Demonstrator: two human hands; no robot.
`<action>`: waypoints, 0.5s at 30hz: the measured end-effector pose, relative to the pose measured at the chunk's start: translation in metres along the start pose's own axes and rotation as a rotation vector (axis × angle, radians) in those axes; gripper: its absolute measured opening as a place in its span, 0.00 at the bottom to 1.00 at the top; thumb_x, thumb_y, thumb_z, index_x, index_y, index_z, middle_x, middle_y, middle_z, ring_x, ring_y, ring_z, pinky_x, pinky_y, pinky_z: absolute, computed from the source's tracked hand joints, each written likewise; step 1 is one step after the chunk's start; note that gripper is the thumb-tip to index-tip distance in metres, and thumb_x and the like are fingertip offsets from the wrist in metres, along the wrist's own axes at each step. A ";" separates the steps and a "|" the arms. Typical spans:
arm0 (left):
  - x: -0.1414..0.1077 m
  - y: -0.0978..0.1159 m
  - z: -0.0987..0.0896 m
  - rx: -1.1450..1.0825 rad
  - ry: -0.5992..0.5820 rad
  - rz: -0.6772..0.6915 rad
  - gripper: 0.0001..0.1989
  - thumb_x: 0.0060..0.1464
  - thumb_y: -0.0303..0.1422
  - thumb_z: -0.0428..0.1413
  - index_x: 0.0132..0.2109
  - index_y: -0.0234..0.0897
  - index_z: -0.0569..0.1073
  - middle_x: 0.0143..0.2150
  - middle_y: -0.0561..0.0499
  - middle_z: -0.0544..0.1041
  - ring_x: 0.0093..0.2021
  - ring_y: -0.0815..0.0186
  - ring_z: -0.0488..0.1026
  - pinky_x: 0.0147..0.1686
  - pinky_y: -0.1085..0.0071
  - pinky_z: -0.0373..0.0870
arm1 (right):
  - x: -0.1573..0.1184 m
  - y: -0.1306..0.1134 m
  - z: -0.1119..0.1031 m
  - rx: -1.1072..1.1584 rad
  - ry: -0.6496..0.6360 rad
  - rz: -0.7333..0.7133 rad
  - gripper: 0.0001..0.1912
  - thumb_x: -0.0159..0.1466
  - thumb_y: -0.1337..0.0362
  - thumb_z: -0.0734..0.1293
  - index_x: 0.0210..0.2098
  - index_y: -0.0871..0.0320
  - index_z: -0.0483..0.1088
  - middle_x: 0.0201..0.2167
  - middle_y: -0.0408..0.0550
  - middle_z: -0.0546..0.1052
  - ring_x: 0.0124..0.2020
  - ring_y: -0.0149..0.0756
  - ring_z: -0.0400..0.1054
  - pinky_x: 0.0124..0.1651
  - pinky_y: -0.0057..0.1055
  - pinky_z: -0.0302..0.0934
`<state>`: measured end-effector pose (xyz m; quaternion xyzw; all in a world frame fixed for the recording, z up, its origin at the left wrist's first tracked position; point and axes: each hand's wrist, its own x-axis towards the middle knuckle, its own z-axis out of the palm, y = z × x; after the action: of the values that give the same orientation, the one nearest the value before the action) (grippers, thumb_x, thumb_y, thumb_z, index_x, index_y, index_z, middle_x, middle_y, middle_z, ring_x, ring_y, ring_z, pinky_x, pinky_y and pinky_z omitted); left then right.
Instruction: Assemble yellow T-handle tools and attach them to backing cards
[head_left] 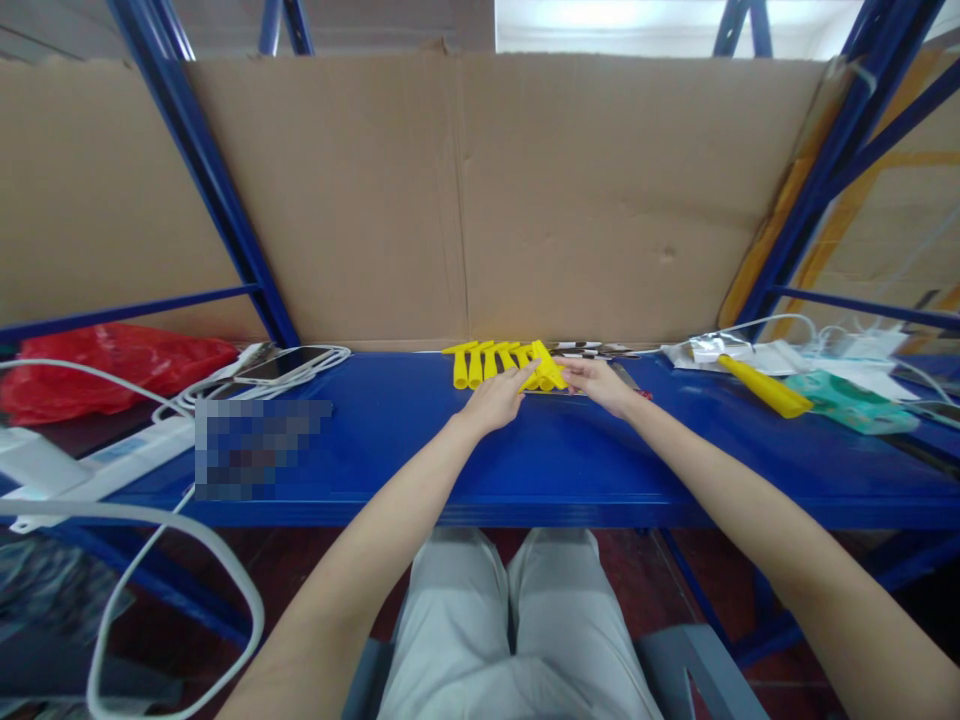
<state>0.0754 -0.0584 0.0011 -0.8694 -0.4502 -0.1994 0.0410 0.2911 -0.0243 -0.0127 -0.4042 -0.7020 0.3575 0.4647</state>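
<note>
Several yellow tube-shaped pieces with flared, slanted far ends lie side by side in a row on the blue table. My left hand rests over the right part of this row, its fingers stretched out and covering some of the tubes. At the row's right end, one yellow tube-shaped piece lies tilted against its neighbours. The fingertips of my right hand close on the right edge of that tilted piece. Behind the right hand are black-and-white striped strips, partly hidden.
A cardboard wall stands behind the blue table. To the left are a red plastic bag, white cables and a power strip. On the right lie a larger yellow piece and a green packet. Blue posts frame the sides.
</note>
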 end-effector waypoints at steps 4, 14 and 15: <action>-0.001 -0.001 0.000 0.044 -0.017 -0.017 0.24 0.62 0.29 0.47 0.65 0.42 0.62 0.57 0.43 0.71 0.55 0.57 0.71 0.53 0.62 0.67 | 0.001 0.005 0.008 -0.129 -0.086 -0.019 0.18 0.58 0.65 0.66 0.47 0.60 0.76 0.22 0.42 0.73 0.21 0.27 0.63 0.30 0.28 0.64; 0.002 -0.018 -0.001 -0.010 -0.038 -0.021 0.21 0.61 0.29 0.50 0.60 0.38 0.70 0.58 0.44 0.73 0.58 0.60 0.69 0.57 0.67 0.64 | 0.002 0.012 -0.044 -0.620 0.194 0.070 0.20 0.58 0.72 0.61 0.49 0.64 0.74 0.34 0.51 0.79 0.31 0.34 0.71 0.39 0.30 0.67; 0.003 -0.020 0.000 -0.023 -0.034 -0.021 0.20 0.60 0.28 0.50 0.60 0.37 0.70 0.58 0.44 0.73 0.58 0.60 0.69 0.57 0.67 0.64 | 0.001 0.012 -0.052 -0.716 0.229 0.087 0.20 0.58 0.72 0.61 0.48 0.63 0.75 0.35 0.52 0.79 0.34 0.36 0.72 0.42 0.30 0.66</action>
<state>0.0606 -0.0441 -0.0002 -0.8684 -0.4576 -0.1900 0.0215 0.3422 -0.0118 -0.0063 -0.6079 -0.7082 0.0613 0.3537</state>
